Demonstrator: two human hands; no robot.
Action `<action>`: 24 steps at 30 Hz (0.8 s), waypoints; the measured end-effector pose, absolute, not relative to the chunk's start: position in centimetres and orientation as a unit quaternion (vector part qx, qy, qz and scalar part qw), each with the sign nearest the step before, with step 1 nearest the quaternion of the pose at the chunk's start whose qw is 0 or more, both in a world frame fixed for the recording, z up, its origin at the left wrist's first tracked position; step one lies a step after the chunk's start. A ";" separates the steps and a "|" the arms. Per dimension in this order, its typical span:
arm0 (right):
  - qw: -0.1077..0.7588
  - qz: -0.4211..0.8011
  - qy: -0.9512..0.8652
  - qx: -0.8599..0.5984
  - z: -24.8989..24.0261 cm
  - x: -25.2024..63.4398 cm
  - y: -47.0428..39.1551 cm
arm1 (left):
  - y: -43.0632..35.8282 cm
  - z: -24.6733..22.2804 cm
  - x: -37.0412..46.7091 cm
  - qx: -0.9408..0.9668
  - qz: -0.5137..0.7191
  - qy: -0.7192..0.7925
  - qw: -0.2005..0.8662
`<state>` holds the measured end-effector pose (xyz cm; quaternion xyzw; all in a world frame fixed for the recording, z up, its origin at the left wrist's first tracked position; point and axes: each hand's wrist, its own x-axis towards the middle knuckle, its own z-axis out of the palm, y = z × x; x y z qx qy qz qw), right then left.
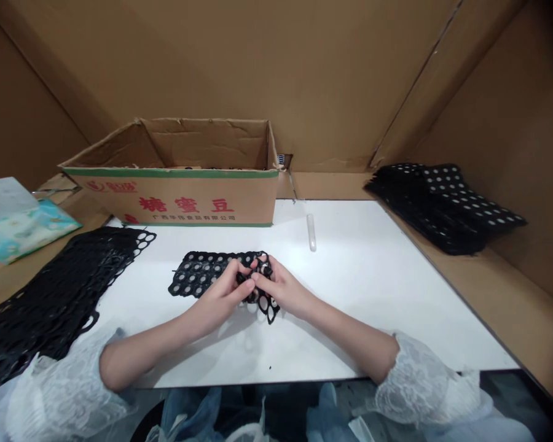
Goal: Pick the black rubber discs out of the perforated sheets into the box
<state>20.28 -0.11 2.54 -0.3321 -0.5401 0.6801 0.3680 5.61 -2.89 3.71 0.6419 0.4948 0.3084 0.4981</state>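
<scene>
As we look down through the head view, our left hand [225, 283] and right hand [283, 287] pinch the bunched end of a black perforated sheet [205, 270] between thumbs and fingers — the rest lies flat on the white tabletop [350, 294], to the left. Beyond it stands an open cardboard box [188, 196]; a clear tube [311, 232] lies to the right. We have black sheets piled on both sides — a left stack [59, 294] and a right stack [442, 205].

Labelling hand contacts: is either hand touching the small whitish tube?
No, the tube lies apart on the white tabletop, while the left hand and right hand hold black perforated material.
</scene>
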 end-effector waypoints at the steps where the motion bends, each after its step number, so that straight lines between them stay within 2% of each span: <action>1: 0.372 0.682 -0.538 -0.328 2.5 20.3 -0.1 | -2.8 3.6 5.6 0.613 0.321 0.489 0.531; 5: 0.380 0.687 -0.527 -0.325 2.3 20.2 0.0 | -2.6 3.1 5.7 0.533 0.356 0.465 0.611; 8: 0.364 0.692 -0.518 -0.346 2.4 20.4 0.0 | -2.2 2.9 5.5 0.526 0.374 0.470 0.602; 11: 0.333 0.687 -0.534 -0.363 2.3 20.7 0.2 | -1.2 2.9 4.7 0.553 0.397 0.516 0.521; 15: 0.331 0.689 -0.530 -0.366 2.1 21.0 0.4 | 0.0 3.5 3.3 0.563 0.479 0.590 0.325; 17: 0.335 0.701 -0.524 -0.348 2.3 21.0 0.4 | -0.3 3.8 3.3 0.613 0.445 0.603 0.249; 21: 0.341 0.697 -0.541 -0.325 2.7 20.8 0.2 | -1.9 4.0 4.2 0.755 0.289 0.562 0.173; 24: 0.329 0.694 -0.537 -0.348 2.6 20.7 0.1 | -2.6 4.1 4.3 0.768 0.304 0.556 0.089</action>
